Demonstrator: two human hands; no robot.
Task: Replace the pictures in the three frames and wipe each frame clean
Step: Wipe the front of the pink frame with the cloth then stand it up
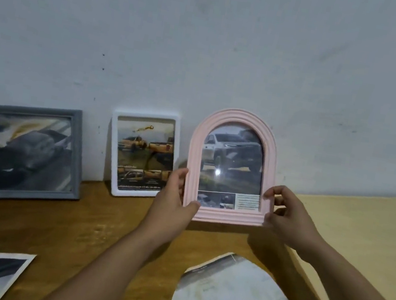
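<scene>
two bare forearms, no sleeves in view.

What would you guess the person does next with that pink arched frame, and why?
Probably set the pink frame down against the wall, right of the white frame. Both hands, left and right, hold it upright with a truck picture already inside, and the other two frames lean there.

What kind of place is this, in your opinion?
Probably a room in a home, though that is uncertain: a wooden table stands against a plain white wall, with a grey frame and a white frame leaning on the wall.
</scene>
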